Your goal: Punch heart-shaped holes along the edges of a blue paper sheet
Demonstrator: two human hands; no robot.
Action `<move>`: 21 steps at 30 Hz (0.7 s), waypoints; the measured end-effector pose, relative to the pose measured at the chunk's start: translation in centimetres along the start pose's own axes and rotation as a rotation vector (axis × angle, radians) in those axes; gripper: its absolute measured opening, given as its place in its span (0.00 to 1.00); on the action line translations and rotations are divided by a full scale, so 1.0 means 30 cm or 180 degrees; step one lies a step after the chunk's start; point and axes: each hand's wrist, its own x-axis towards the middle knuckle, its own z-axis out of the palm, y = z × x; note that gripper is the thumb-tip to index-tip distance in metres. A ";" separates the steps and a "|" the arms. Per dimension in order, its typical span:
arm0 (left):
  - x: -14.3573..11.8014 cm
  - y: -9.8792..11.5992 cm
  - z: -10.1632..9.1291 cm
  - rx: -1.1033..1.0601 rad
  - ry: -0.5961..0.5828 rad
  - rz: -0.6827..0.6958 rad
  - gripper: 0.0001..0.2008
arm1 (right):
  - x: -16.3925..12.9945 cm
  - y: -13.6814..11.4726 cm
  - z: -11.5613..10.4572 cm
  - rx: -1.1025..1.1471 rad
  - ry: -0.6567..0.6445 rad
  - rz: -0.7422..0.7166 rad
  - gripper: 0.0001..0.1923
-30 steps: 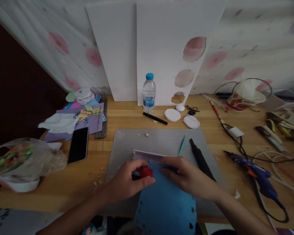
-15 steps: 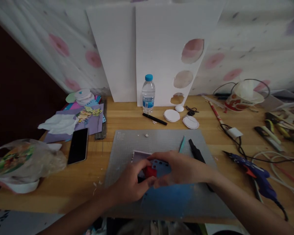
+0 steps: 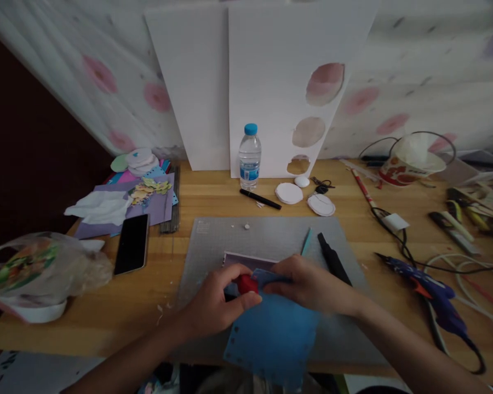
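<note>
My left hand [image 3: 224,295] is closed around a small red craft punch [image 3: 247,284], its thumb and fingers on either side; the hand hides part of it. A blue sheet [image 3: 273,339] with small holes along its edges hangs toward the mat's front edge. Its upper part is folded over and pinched by my right hand [image 3: 302,282]. The fold meets the red punch between the two hands. Beneath lies a grey cutting mat [image 3: 213,232], with a purple piece with a pale edge [image 3: 246,259] behind the hands.
A teal tool [image 3: 307,241] and a black cutter [image 3: 332,258] lie right of my hands. Beyond the mat stand a water bottle [image 3: 250,158], a black pen [image 3: 260,199] and white discs [image 3: 288,193]. At right is a glue gun [image 3: 427,290]; at left, a phone [image 3: 132,244].
The blue sheet has swung up and toward me, showing more of its surface. My right hand now grips its folded edge with closer fingers. My left hand stays nearly in place with the red punch.
</note>
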 end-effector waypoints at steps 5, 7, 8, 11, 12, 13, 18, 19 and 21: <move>-0.014 0.006 0.004 0.0276 0.0062 0.0004 0.13 | 0.000 -0.006 -0.017 -0.0246 -0.0216 0.0021 0.16; -0.013 0.002 0.009 0.0341 0.0110 0.0020 0.12 | 0.000 -0.016 -0.038 -0.0297 -0.0425 0.0085 0.14; -0.011 -0.001 0.012 0.0356 0.0112 0.0035 0.13 | 0.000 -0.021 -0.046 -0.0270 -0.0503 0.0112 0.16; 0.000 -0.012 0.024 0.0343 0.0076 0.0071 0.12 | 0.007 -0.031 -0.050 -0.0003 -0.0499 0.0030 0.32; 0.004 -0.016 0.029 0.0336 0.0063 0.0089 0.12 | 0.011 -0.032 -0.044 0.0110 -0.0466 -0.0060 0.36; 0.008 -0.019 0.033 0.0334 0.0056 0.0114 0.11 | 0.016 -0.032 -0.035 0.0216 -0.0440 -0.0154 0.36; 0.019 -0.027 0.044 0.0351 0.0034 0.0216 0.08 | 0.035 -0.026 0.012 0.0434 -0.0355 -0.0284 0.22; 0.020 -0.027 0.043 0.0341 0.0020 0.0219 0.08 | 0.038 -0.024 0.016 0.0462 -0.0326 -0.0276 0.21; 0.022 -0.026 0.041 0.0323 -0.0001 0.0223 0.08 | 0.041 -0.020 0.020 0.0555 -0.0284 -0.0260 0.19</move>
